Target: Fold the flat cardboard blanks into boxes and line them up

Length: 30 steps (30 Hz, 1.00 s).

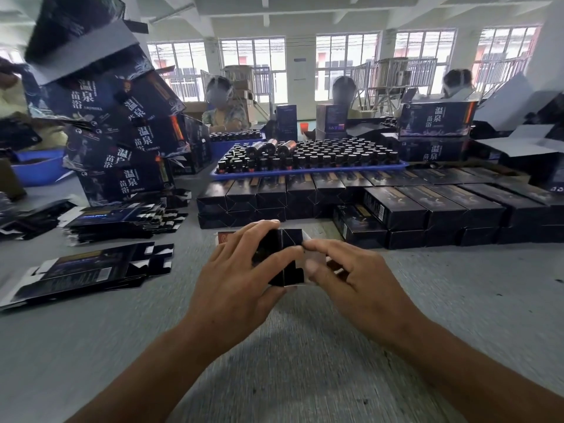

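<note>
A small black cardboard box (288, 256) stands end-on to me at the table's middle, its end flaps partly folded. My left hand (241, 273) grips it from the left, fingers curled over the top and thumb under the front. My right hand (351, 270) holds its right side, with the forefinger and thumb pinching a pale flap. Behind it, finished black boxes (396, 209) lie in two-layer rows across the table. Flat blanks (88, 270) lie in a pile at the left, with another pile of blanks (122, 219) behind.
A blue tray (305, 172) full of dark bottles sits behind the rows. Large printed cartons (128, 138) are stacked high at the left. A blue basin (39, 169) stands far left. Several people sit across the table. Bare grey tabletop (457, 285) lies at the right.
</note>
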Motion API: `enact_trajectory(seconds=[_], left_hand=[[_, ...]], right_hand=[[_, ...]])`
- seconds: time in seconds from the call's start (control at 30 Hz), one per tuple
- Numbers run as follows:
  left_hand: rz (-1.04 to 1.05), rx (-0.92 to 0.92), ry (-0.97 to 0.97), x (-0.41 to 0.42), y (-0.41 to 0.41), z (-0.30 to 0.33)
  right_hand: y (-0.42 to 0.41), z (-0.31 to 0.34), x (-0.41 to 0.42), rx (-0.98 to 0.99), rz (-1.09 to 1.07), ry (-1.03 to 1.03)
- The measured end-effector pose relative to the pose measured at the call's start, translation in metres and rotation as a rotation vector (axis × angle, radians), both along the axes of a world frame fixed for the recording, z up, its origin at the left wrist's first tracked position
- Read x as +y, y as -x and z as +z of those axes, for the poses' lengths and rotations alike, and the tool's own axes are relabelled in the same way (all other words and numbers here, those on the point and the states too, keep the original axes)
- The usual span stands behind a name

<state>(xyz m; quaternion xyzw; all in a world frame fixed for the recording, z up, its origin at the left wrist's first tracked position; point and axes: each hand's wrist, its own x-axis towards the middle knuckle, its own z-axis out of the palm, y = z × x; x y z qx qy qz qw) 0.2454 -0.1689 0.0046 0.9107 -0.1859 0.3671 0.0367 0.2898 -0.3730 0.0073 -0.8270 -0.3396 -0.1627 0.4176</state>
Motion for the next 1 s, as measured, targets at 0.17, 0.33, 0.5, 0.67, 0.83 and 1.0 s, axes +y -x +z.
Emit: enact_trajectory(seconds=[0.17, 0.33, 0.5, 0.67, 0.83, 1.0], left_hand=[[0.022, 0.011, 0.038, 0.0045, 0.0003, 0.0025], [-0.001, -0.005, 0.026, -0.0001, 0.0024, 0.0044], [-0.039, -0.025, -0.037, -0.0048, 0.0049, 0.003], [-0.013, -0.044, -0.078, -0.0041, 0.0042, 0.004], [0.009, -0.054, -0.054, -0.0014, 0.0026, 0.0037], [-0.004, -0.061, 0.008, -0.0014, 0.0031, 0.0017]], right_hand=[[0.0029, 0.0018, -0.0008, 0.101, 0.093, 0.089], [0.0034, 0.0012, 0.0004, 0.053, 0.008, -0.055], [0.0032, -0.0003, -0.0007, 0.047, -0.041, -0.14], [0.0028, -0.0017, 0.0006, 0.04, -0.009, -0.165], [0.0004, -0.0008, -0.0016, 0.163, 0.045, -0.192], [0.0007, 0.001, -0.0001, 0.232, 0.094, -0.254]])
